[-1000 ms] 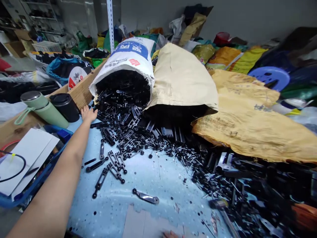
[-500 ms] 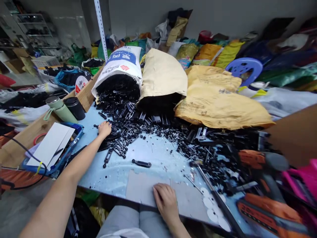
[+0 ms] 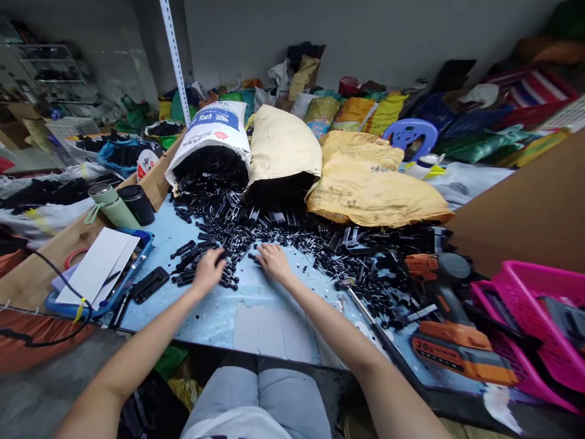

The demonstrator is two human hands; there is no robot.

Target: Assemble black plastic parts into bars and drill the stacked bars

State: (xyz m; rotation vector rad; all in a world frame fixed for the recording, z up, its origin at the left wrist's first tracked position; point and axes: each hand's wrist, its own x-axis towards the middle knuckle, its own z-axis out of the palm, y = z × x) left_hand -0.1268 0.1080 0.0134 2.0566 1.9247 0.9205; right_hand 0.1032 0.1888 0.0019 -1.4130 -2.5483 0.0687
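Note:
My left hand is over the left side of a heap of small black plastic parts. Its fingers are curled round a dark part, mostly covered by the hand. Beside it, my right hand reaches to the front edge of the heap. Its fingertips are closed on a small black link, of which only one end shows. Silvery pins lie scattered among the parts behind both hands. A grey cardboard sheet lies flat at the table's front edge.
Behind the heap lie a white sack, a beige sack and a yellow sack. On the left are a blue tray and two cups. A hammer, a cordless drill and a pink basket occupy the right.
My right hand has moved forward from the cardboard to the heap. My left hand has come back and to the right. The link that lay alone before the cardboard has left its spot.

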